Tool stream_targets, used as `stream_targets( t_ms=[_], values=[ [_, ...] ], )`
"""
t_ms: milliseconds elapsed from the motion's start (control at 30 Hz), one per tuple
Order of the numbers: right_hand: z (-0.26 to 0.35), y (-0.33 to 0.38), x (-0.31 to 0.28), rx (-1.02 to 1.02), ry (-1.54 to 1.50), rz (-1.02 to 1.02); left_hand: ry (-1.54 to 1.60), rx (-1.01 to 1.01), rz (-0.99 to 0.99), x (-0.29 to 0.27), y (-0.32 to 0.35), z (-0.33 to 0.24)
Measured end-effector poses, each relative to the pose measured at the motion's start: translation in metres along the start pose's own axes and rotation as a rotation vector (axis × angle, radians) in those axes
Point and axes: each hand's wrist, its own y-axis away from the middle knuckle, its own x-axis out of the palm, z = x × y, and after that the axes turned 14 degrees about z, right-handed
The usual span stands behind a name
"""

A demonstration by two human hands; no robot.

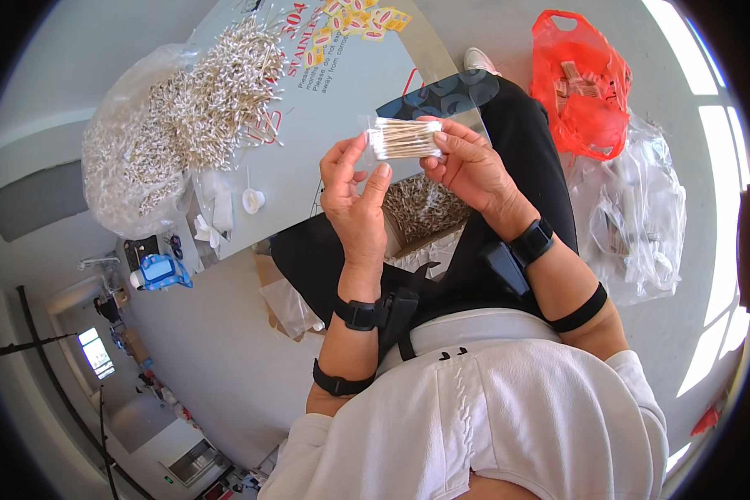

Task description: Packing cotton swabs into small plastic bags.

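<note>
A small clear bag of cotton swabs (402,138) is held up in front of me, its swabs lying side by side. My right hand (477,171) pinches the bag's right end between thumb and fingers. At the bag's left end, my left hand (354,187) holds the clear film with its fingertips, the thumb just below. Under both hands, between my legs, an open box (397,227) contains many loose swabs. A large heap of loose swabs (225,100) spreads on the table (296,167) at the far left, partly in a big clear plastic bag (112,158).
Yellow-and-white paper labels (354,25) lie at the table's far side. A red plastic bag (587,117) with small packs and a clear bag (637,225) are on the floor at right. A small white cup (252,200) and a blue packet (160,272) sit at left.
</note>
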Motion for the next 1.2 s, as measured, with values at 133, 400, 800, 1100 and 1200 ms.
stream_targets(
  t_ms=[133, 400, 800, 1100, 1200],
  values=[
    [0.000, 0.000, 0.001, -0.003, 0.004, 0.008, -0.038, 0.036, 0.013, 0.002, -0.002, 0.003],
    [0.001, 0.001, 0.002, -0.034, 0.099, -0.039, -0.366, 0.126, 0.072, -0.002, -0.008, 0.000],
    [-0.005, 0.000, -0.001, -0.027, 0.046, -0.089, 0.128, 0.006, -0.040, 0.004, -0.008, -0.001],
    [0.001, -0.001, -0.001, -0.056, 0.098, -0.053, 0.277, -0.085, -0.046, -0.008, -0.017, -0.012],
    [-0.001, 0.000, 0.002, -0.025, 0.161, -0.059, 0.190, -0.087, -0.001, -0.007, -0.021, -0.015]
  ],
)
